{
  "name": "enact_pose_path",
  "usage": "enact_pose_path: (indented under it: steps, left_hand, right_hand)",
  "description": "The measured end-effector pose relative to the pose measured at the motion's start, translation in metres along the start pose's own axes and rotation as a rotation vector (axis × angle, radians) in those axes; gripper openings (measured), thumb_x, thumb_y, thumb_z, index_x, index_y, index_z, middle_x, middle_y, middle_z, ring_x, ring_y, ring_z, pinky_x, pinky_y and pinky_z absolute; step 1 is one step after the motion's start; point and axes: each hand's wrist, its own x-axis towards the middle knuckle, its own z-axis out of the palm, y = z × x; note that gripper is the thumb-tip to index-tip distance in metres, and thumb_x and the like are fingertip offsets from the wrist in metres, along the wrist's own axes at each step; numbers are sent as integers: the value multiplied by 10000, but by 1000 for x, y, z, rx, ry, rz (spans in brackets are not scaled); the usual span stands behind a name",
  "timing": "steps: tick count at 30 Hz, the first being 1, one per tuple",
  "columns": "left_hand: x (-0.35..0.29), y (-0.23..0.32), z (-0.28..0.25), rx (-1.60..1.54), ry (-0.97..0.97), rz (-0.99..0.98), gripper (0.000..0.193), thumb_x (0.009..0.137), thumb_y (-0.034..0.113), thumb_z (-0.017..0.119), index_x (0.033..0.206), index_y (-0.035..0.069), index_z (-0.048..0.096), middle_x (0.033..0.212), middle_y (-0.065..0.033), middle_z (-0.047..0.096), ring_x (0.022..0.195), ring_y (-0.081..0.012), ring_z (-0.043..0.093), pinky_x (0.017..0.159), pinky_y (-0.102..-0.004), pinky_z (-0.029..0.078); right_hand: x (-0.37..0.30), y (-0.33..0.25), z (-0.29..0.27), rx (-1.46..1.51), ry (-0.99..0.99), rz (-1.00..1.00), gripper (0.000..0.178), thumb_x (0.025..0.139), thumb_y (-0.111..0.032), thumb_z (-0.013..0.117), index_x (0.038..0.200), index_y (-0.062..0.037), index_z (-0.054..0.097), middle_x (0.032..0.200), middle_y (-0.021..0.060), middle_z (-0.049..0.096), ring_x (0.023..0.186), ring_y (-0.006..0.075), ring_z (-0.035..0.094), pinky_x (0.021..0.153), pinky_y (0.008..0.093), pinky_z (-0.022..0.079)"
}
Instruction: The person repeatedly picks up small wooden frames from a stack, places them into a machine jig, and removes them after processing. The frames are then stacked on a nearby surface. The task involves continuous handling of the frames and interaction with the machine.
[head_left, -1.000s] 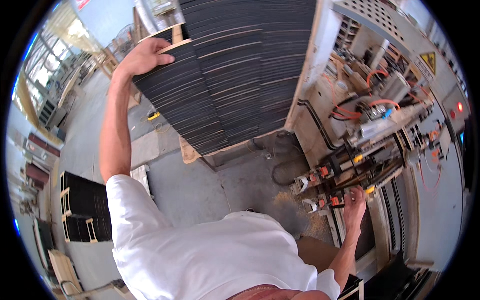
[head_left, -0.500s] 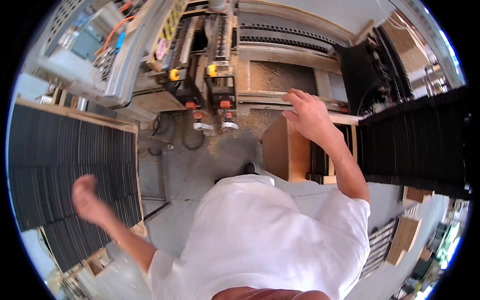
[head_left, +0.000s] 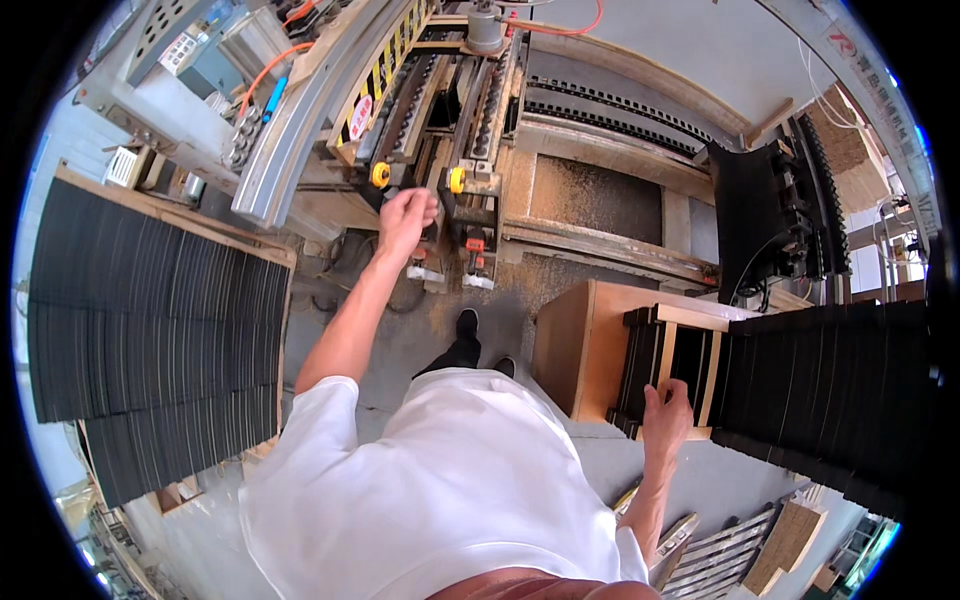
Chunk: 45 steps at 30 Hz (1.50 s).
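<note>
Black frame with pale wooden bars (head_left: 666, 350): right hand now there

It is on the right, between a brown wooden box (head_left: 565, 345) and a long row of black boards (head_left: 820, 390). Half a second ago the right hand (head_left: 668, 410) was up in the air. Now its bent fingers are at the bars, but I can't tell if they grip. The left hand (head_left: 405, 220) has moved beside a round yellow knob (head_left: 380, 175), curled; I can't see if it holds anything.

2 bare forearms (head_left: 345, 318) extend: the left hand (head_left: 408, 218) reaching forward with curled fingers (head_left: 427, 209), the right hand (head_left: 668, 415) out rightward, its fingers bent.
</note>
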Motion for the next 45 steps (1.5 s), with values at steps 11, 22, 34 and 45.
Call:
enact_pose_path:
  steps: [11, 22, 34, 45]
  left_hand:
    - [269, 43, 50, -205, 46, -75, 473, 929, 375, 521, 1221, 3, 507, 1132, -117, 612, 1003, -202, 595, 844, -326, 484]
    - [421, 37, 88, -732, 127, -314, 557, 895, 433, 563, 1175, -35, 450, 1078, -151, 547, 1057, -283, 534, 861, -401, 509]
    - [285, 11, 53, -864, 18, -291, 476, 895, 228, 589, 1236, -46, 402, 1218, -177, 455, 1181, -319, 437, 975, -463, 429]
    - [194, 12, 39, -1024, -200, -127, 279, 813, 12, 536, 1091, 24, 554, 1012, -71, 604, 944, -196, 577, 863, -363, 457]
  right_hand:
    - [13, -27, -7, 10, 260, 91, 320, 813, -6, 586, 1128, -6, 529, 1051, 186, 616, 992, 336, 596, 848, 403, 472]
    - [55, -153, -8, 260, 255, 77, 264, 844, -45, 622, 1103, -23, 578, 860, 61, 591, 760, 144, 524, 685, 265, 427]
    - [213, -307, 57, 147, 22, -798, 263, 733, -9, 658, 989, -54, 621, 877, 96, 637, 794, 287, 577, 715, 368, 467]
    - [298, -428, 196, 160, -146, -1349, 239, 694, -100, 694, 909, -80, 592, 883, 73, 643, 910, 295, 568, 786, 398, 455]
